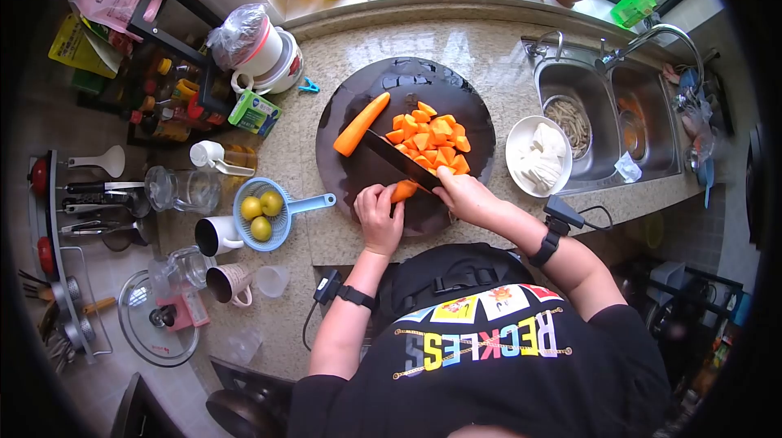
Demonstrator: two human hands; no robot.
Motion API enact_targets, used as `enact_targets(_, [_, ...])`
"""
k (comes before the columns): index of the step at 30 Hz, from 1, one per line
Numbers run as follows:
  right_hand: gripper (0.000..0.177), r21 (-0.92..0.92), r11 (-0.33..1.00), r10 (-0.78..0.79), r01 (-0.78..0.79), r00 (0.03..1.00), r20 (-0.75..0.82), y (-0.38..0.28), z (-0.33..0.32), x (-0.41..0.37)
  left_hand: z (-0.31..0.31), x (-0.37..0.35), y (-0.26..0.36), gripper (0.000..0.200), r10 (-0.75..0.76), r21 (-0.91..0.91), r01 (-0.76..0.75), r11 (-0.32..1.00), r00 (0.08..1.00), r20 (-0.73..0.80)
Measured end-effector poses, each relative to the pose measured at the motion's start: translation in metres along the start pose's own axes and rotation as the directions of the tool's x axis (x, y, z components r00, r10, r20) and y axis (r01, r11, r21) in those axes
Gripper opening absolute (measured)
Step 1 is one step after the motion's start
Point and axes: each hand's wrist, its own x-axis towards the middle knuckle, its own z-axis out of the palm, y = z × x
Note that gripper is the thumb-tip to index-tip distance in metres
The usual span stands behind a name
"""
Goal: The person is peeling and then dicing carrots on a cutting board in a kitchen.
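Note:
A round black cutting board (358, 96) lies on the counter. Near its front edge my left hand (380, 216) is closed on a short carrot piece (402, 191), fingers curled over its left end. My right hand (468, 198) grips a knife whose dark blade (396, 155) slants up and left across the board, close beside that piece. The handle is mostly hidden in my fist. Beyond the blade is a pile of carrot chunks (428, 135). One long peeled carrot (361, 124) lies at the pile's left, its thick end near the blade tip.
Right of the board stands a white bowl (515, 130) with pale, whitish pieces, beside a double sink (599, 157). At left, a blue strainer (283, 240) holds yellow-green fruit, its handle pointing toward the board. Mugs (216, 236), glass jars and a glass lid (134, 332) stand farther left.

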Motion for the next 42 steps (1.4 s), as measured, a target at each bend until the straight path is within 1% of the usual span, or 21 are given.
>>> enact_targets(1, [0.024, -0.001, 1.000, -0.007, 0.007, 1.000, -0.019, 0.002, 0.001, -0.005, -0.002, -0.004, 0.002, 0.040, 0.010, -0.014, -0.009, 1.000, 1.000, 0.017])
enact_targets(3, [0.024, 0.000, 1.000, -0.012, 0.012, 1.000, -0.029, 0.003, 0.000, -0.012, -0.004, -0.013, 0.005, 0.043, 0.018, -0.057, -0.020, 0.998, 1.000, -0.022])
enact_targets(4, [0.024, -0.009, 1.000, -0.012, 0.011, 1.000, -0.009, 0.001, -0.002, -0.016, -0.006, -0.016, 0.005, 0.043, 0.019, -0.080, -0.022, 0.997, 0.999, -0.039])
enact_targets(8, [0.024, -0.026, 1.000, -0.003, 0.005, 0.998, 0.061, -0.010, -0.012, -0.032, -0.009, -0.023, -0.008, 0.043, -0.002, -0.074, 0.002, 0.997, 1.000, -0.007])
enact_targets(12, [0.023, -0.052, 0.999, -0.001, 0.007, 0.993, 0.121, -0.021, -0.026, -0.045, -0.005, -0.026, -0.008, 0.037, -0.019, -0.132, 0.016, 0.991, 1.000, -0.017])
enact_targets(14, [0.023, -0.094, 0.996, 0.031, -0.012, 0.978, 0.204, -0.023, -0.031, -0.048, -0.001, -0.028, -0.009, 0.035, -0.034, -0.156, 0.030, 0.987, 0.999, -0.026])
enact_targets(18, [0.020, -0.076, 0.997, 0.037, -0.017, 0.963, 0.266, -0.028, -0.033, -0.044, 0.000, -0.031, -0.011, 0.034, -0.010, -0.165, 0.003, 0.986, 0.999, -0.038])
enact_targets(20, [0.018, -0.116, 0.990, 0.115, -0.082, 0.944, 0.310, -0.031, -0.028, -0.037, 0.002, -0.031, -0.011, 0.035, 0.005, -0.158, -0.012, 0.987, 0.999, -0.042])
enact_targets(21, [0.018, -0.116, 0.990, 0.119, -0.087, 0.942, 0.314, -0.033, -0.024, -0.032, 0.003, -0.032, -0.011, 0.034, 0.005, -0.159, -0.014, 0.987, 0.999, -0.053])
enact_targets(23, [0.018, -0.126, 0.990, 0.089, -0.057, 0.961, 0.260, -0.038, -0.011, -0.019, 0.005, -0.033, -0.012, 0.034, 0.006, -0.160, -0.016, 0.987, 0.998, -0.066])
enact_targets(24, [0.018, -0.126, 0.990, 0.088, -0.057, 0.962, 0.260, -0.040, -0.002, -0.013, 0.005, -0.034, -0.012, 0.036, 0.025, -0.152, -0.036, 0.988, 0.997, -0.069])
enact_targets(26, [0.018, -0.178, 0.979, 0.141, -0.099, 0.961, 0.236, -0.040, 0.018, 0.000, 0.004, -0.031, -0.013, 0.037, 0.059, -0.146, -0.069, 0.987, 0.996, -0.074])
enact_targets(27, [0.020, -0.194, 0.980, 0.076, -0.039, 0.979, 0.189, -0.039, 0.024, 0.003, 0.004, -0.029, -0.012, 0.037, 0.043, -0.161, -0.054, 0.986, 0.997, -0.067])
enact_targets(29, [0.020, -0.169, 0.985, 0.054, -0.027, 0.986, 0.157, -0.028, 0.033, 0.002, 0.002, -0.030, -0.012, 0.036, 0.017, -0.185, -0.026, 0.982, 0.999, -0.048])
enact_targets(31, [0.021, -0.156, 0.988, 0.030, -0.013, 0.993, 0.110, -0.023, 0.025, 0.005, 0.000, -0.027, -0.010, 0.034, 0.024, -0.188, -0.030, 0.982, 0.999, -0.035])
enact_targets(33, [0.023, -0.107, 0.993, -0.034, 0.047, 0.992, 0.122, -0.020, 0.018, 0.006, 0.001, -0.022, -0.011, 0.034, 0.027, -0.188, -0.032, 0.982, 0.999, -0.028])
enact_targets(34, [0.023, -0.109, 0.993, -0.037, 0.050, 0.992, 0.119, -0.018, 0.016, 0.006, 0.002, -0.018, -0.014, 0.033, 0.002, -0.168, -0.008, 0.986, 0.999, -0.038])
enact_targets(36, [0.024, -0.136, 0.989, -0.050, 0.054, 0.998, 0.030, -0.015, 0.013, 0.005, 0.004, -0.008, -0.017, 0.032, -0.045, -0.122, 0.040, 0.992, 0.998, -0.041])
enact_targets(39, [0.024, -0.123, 0.991, -0.055, 0.051, 0.998, -0.029, -0.006, 0.012, 0.004, 0.007, 0.001, -0.012, 0.033, -0.040, -0.093, 0.036, 0.995, 0.998, -0.042])
enact_targets(41, [0.025, -0.099, 0.993, -0.065, 0.060, 0.997, -0.046, -0.003, 0.010, 0.001, 0.005, -0.003, -0.008, 0.034, 0.030, -0.098, -0.032, 0.995, 0.999, -0.020])
enact_targets(42, [0.025, -0.096, 0.993, -0.067, 0.063, 0.997, -0.037, -0.002, 0.010, -0.002, 0.003, -0.009, -0.004, 0.030, 0.029, -0.165, -0.032, 0.986, 0.999, -0.022])
